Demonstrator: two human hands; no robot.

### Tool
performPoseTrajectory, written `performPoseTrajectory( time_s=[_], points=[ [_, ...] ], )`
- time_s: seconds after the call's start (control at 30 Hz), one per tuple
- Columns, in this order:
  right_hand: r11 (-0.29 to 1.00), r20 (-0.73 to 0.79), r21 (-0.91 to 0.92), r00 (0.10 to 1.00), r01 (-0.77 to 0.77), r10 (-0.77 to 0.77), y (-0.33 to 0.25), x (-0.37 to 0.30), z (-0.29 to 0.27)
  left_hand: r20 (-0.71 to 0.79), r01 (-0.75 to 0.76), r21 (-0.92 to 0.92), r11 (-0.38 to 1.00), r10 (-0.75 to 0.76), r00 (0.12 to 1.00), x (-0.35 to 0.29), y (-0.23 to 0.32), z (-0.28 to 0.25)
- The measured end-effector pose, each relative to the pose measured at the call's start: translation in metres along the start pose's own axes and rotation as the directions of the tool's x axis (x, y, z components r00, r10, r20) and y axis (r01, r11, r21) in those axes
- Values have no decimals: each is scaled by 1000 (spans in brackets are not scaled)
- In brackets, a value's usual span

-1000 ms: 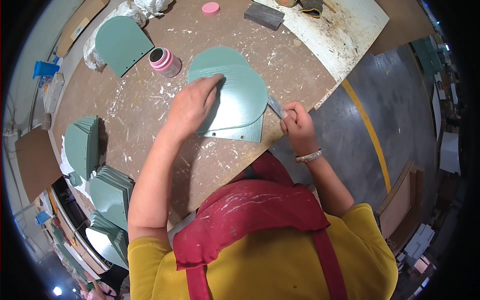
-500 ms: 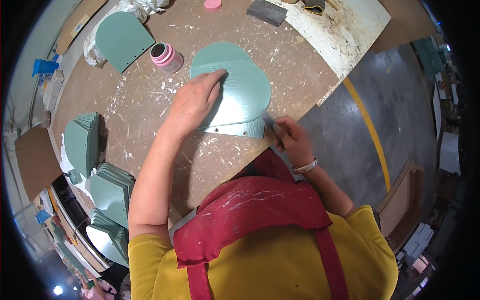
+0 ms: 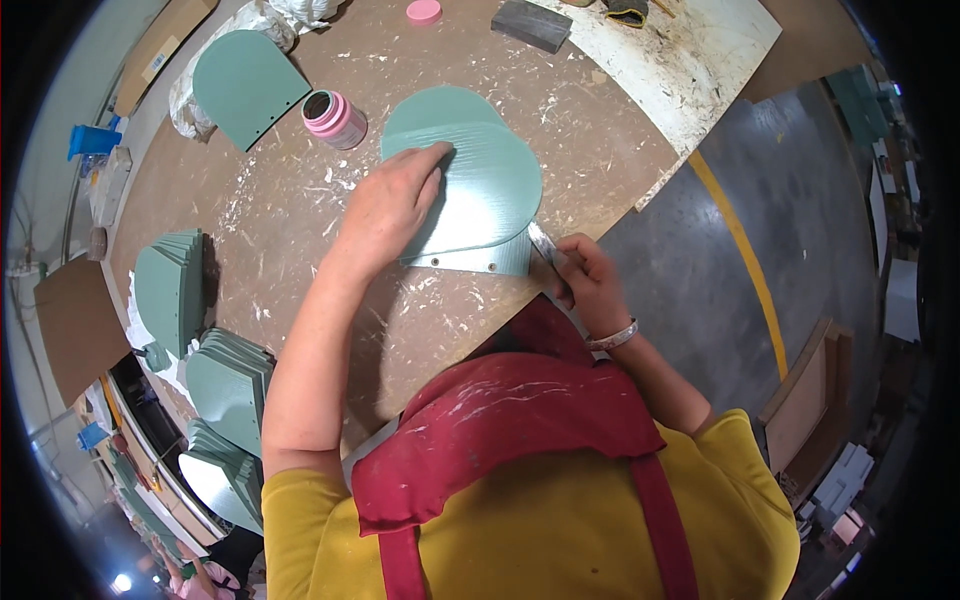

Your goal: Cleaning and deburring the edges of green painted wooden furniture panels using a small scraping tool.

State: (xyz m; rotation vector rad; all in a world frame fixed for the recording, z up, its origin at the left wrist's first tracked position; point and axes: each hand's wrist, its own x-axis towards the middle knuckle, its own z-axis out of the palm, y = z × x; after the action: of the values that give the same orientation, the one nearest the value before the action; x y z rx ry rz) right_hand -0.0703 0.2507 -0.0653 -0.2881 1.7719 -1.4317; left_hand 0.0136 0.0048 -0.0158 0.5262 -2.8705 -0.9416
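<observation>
Brown tabletop [image 3: 590,160] bears a green panel [image 3: 490,190] — left hand [image 3: 392,205] atop, fingers together, right hand [image 3: 594,285] gripping a flat tool [image 3: 542,241].

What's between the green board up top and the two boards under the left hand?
An open pink jar, left of the two boards, in the head view.

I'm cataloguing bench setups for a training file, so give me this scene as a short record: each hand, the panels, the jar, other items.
Left hand: laid on the upper green panel
Right hand: grips a flat tool, tip close to the panels' right side; contact unclear
Lower green panel: partly covered, two holes showing along its near edge
Pink jar: uncapped, dark inside
Panel stacks: three, at left
Far side: pink disc, dark gray block
</observation>
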Motion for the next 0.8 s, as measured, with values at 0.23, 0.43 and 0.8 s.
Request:
performPoseTrajectory(
  time_s=[0.23,0.43,0.8],
  points=[
    [999,3,-26,1000,29,-29,-4,3,-2,-10,-16,11,1000,16,1000,1,-2,0],
    [997,21,62,999,49,-50,3,4,1,-4,-15,13,1000,15,1000,1,-3,0],
    [972,-42,-50,972,229,-231,4,36,-26,8,-40,30,999,40,999,2,-3,-2]
  ],
)
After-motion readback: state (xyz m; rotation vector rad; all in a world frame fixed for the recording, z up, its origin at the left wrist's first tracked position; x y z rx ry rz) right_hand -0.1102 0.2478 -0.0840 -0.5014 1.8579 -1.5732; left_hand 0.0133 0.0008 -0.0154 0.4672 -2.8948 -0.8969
